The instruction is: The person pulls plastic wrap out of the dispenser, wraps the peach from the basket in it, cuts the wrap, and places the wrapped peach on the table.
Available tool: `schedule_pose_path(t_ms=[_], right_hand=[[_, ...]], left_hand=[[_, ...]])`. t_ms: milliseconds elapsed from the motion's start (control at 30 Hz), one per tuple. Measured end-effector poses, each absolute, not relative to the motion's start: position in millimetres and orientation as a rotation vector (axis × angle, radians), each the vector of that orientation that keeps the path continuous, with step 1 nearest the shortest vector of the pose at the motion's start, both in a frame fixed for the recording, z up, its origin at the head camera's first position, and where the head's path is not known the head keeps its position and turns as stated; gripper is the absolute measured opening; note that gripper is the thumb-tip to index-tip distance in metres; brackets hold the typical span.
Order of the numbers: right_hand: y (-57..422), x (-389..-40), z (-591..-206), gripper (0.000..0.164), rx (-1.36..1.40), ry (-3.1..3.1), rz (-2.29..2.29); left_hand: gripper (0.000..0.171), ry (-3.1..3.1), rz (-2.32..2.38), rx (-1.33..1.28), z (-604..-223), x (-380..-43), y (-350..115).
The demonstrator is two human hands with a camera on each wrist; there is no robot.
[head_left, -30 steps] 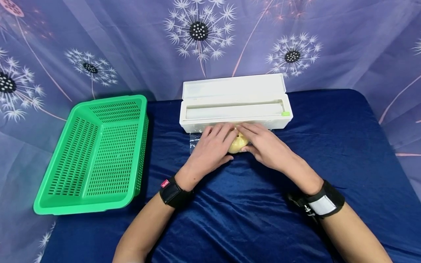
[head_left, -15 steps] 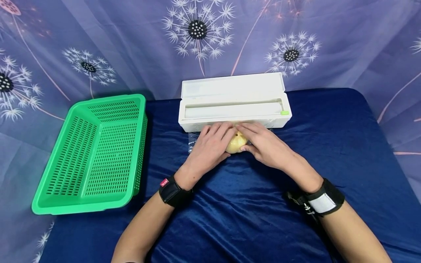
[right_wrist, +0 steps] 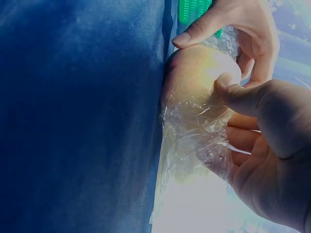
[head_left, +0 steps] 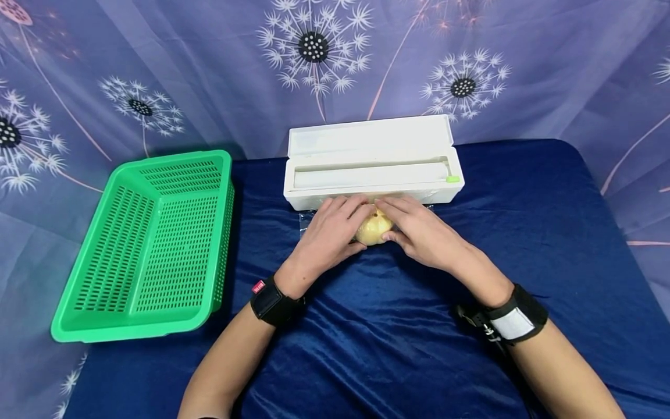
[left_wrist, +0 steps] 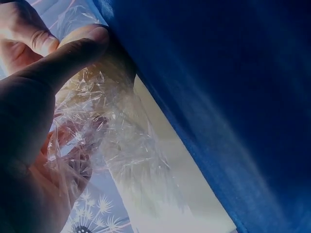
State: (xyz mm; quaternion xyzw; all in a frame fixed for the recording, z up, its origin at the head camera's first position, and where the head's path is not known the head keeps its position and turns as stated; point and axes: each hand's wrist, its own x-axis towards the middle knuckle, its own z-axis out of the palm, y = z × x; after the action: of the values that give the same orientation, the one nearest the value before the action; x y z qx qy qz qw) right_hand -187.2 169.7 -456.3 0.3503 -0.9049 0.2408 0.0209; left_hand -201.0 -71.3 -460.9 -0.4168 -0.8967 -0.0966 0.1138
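A round yellow fruit (head_left: 373, 228), smooth with a small dark spot on top, sits on the cloth between both hands. Clear plastic film (right_wrist: 194, 116) wraps partly round it, crumpled towards the box; its outer ends lie flat beside the hands. My left hand (head_left: 335, 228) holds the fruit from the left, thumb low in front and fingers over the film behind. From the right, my right hand (head_left: 421, 231) grips it, with its thumb (right_wrist: 238, 94) pressed to the side. The right wrist view shows the fruit's near side bare of fingers. The fingers hide its back.
Just behind the hands stands a long white cling film box (head_left: 446, 196), lid raised, with a white roll (head_left: 366, 176) and a green slider (head_left: 453, 179). A green slotted basket (head_left: 146, 334) is on the left. Dark blue velvet cloth (head_left: 528, 233) covers the table; a patterned curtain hangs behind.
The fruit has shifted slightly left between the hands. The left thumb has slid a little left along its front, and more of the fruit shows. The right hand has barely moved.
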Motion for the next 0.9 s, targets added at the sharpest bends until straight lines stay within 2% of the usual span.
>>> schedule_pose_path(t_ms=[633, 900], right_hand=[[169.1, -186.9, -455.7, 0.062, 1.04, -2.817, 0.792], [168.3, -186.7, -451.0, 0.053, 0.989, -2.77, 0.815]], left_hand=[[0.082, -2.63, -0.288, -1.242, -461.4, -203.7, -75.5], [0.079, -2.642, -0.39, -1.227, -462.1, -206.8, -77.2]])
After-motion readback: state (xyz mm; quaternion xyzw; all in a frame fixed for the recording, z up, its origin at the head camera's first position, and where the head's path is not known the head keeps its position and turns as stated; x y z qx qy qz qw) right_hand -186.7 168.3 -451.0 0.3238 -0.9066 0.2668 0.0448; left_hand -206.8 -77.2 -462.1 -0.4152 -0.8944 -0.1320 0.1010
